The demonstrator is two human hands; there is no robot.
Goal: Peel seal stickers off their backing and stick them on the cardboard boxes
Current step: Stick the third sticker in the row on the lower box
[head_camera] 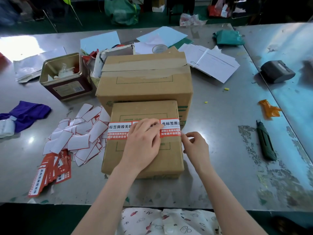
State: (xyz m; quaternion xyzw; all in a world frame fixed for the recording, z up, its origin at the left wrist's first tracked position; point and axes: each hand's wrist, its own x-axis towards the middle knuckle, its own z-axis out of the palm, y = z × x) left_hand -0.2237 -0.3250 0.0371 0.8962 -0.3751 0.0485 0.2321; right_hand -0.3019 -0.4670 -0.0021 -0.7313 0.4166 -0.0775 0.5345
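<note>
The small box [143, 138] sits at the middle of the metal table [211, 167], its far side touching the big box [145, 78] at 12 o'clock. A band of seal stickers [118, 130] runs across its top from the left edge to the right edge. The left hand [142, 143] lies flat on that band, fingers straight and close together, pressing the middle sticker down. The right hand [194, 145] is at the box's right edge, 3 o'clock, fingers curled, thumb and forefinger at the sticker end where it folds over the corner; whether they pinch it or only touch it I cannot tell.

Bare table lies at 6 o'clock, toward the near table edge, and at 3 to 4 o'clock out to a green knife [265, 141]. At 9 o'clock a heap of peeled backings [79, 133] crowds right up to the box; unused stickers [50, 173] lie at 8 o'clock near the heap. An open tin [66, 77] stands at 10 o'clock, a purple cloth [25, 114] farther left. Papers [213, 63] lie at 1 o'clock, a grey printer [277, 71] at 2 o'clock, an orange scrap [269, 109] at 3.
</note>
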